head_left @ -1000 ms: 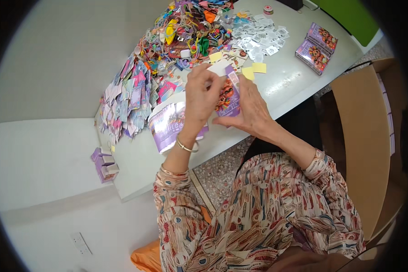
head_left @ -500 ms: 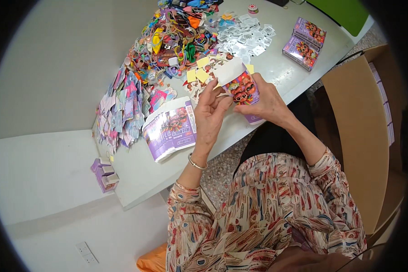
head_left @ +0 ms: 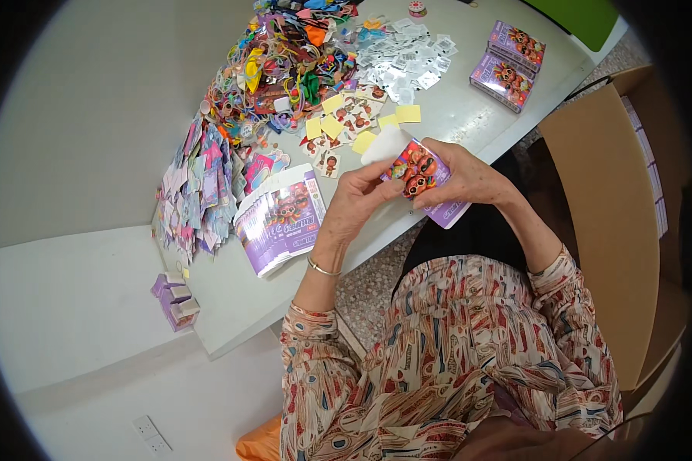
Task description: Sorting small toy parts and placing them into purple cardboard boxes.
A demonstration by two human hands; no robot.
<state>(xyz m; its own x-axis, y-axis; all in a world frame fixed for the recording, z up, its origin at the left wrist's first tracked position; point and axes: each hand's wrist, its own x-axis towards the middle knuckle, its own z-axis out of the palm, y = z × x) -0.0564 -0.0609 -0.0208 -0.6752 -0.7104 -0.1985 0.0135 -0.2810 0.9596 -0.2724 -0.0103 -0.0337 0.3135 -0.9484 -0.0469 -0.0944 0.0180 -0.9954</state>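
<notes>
Since a moment ago, both hands sit nearer me; my left hand (head_left: 361, 201) and right hand (head_left: 469, 180) grip the purple box (head_left: 421, 175) over the bench (head_left: 469, 115).

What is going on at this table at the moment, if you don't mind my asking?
A person seated at a white table holds a small purple printed box in both hands: the left hand grips its near side, the right hand wraps its far side. Its white flap stands open at the top. A stack of flat purple cartons lies beside the left hand, and beyond are yellow slips, small silver packets and a heap of colourful trinkets.
</notes>
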